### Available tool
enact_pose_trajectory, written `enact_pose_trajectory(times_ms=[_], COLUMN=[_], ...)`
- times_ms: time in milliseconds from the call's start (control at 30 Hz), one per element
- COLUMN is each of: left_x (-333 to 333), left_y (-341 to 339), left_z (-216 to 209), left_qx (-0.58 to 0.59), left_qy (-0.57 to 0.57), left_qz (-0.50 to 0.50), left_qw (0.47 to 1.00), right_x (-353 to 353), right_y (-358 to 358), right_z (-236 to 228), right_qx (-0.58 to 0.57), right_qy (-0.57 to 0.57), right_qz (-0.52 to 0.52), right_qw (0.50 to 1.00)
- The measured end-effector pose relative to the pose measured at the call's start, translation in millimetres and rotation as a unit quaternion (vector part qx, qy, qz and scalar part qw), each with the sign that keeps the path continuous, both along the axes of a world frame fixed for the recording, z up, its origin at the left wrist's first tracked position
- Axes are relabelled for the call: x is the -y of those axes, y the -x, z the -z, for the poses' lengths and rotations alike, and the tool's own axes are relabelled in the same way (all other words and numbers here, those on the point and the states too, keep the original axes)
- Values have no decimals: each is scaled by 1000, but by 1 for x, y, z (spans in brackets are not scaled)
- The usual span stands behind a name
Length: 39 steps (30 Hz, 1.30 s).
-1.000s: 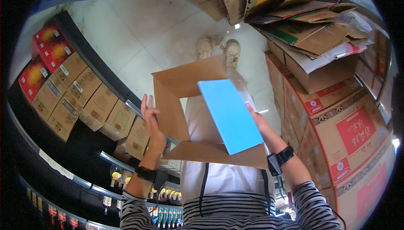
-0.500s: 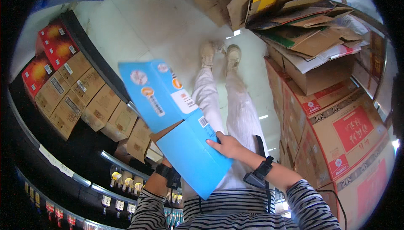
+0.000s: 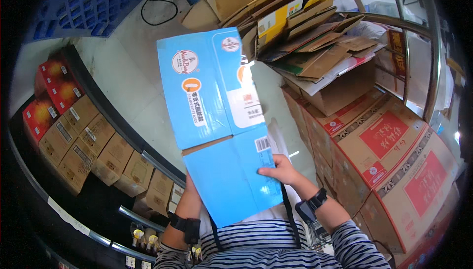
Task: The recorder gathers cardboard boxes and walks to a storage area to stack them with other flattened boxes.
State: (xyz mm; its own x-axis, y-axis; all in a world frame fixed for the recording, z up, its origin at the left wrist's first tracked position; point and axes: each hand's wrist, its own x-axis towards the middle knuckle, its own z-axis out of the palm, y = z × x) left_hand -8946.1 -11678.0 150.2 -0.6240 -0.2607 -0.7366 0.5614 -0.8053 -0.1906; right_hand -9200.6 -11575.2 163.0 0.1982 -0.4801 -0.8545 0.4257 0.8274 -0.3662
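Observation:
A flattened blue cardboard box (image 3: 224, 170) with round and orange printed marks is held up in front of my body, tilted slightly. My right hand (image 3: 282, 169) grips its lower right edge, thumb lying on the printed face and the other fingers behind. At the lower left edge my left hand (image 3: 191, 186) holds the box from behind; its fingers are hidden by the cardboard. A brown slit runs across the left part of the box, between two flaps.
Flattened cardboard (image 3: 315, 42) is piled at the upper right, atop stacked cartons with red panels (image 3: 387, 133). Metal rails (image 3: 436, 47) stand beyond. On the left, a curved black shelf (image 3: 125, 116) bears brown cartons (image 3: 116, 158) and red boxes (image 3: 61, 84). A blue plastic pallet (image 3: 81, 10) lies farther off.
The blue box has swung more upright and moved up and right in view, with both hands still on it. The view has shifted, bringing in more of the pallet and rails.

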Motion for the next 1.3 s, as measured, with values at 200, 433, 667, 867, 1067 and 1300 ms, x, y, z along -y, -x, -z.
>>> enact_pose_trajectory(times_ms=[200, 433, 667, 867, 1067, 1300], left_x=[34, 50, 51, 61, 49, 50], left_y=[42, 181, 276, 305, 309, 319], left_z=[-19, 35, 66, 49, 13, 12], left_qx=[135, 63, -34, -52, -45, -16], left_qy=[253, 322, 191, 89, 6, -51], left_qz=[290, 356, 289, 276, 236, 187], left_qw=[913, 875, 938, 956, 971, 981], right_x=[-17, -19, 59, 110, 114, 137], right_y=[26, 78, 174, 217, 233, 246], right_z=[-47, -81, -92, -114, -137, -135], right_qx=[-191, -377, -380, -384, -343, -334], right_qy=[44, -23, -114, -137, -173, -185], right_qz=[29, 210, 204, 108, 101, 91], right_qw=[980, 902, 895, 907, 918, 920])
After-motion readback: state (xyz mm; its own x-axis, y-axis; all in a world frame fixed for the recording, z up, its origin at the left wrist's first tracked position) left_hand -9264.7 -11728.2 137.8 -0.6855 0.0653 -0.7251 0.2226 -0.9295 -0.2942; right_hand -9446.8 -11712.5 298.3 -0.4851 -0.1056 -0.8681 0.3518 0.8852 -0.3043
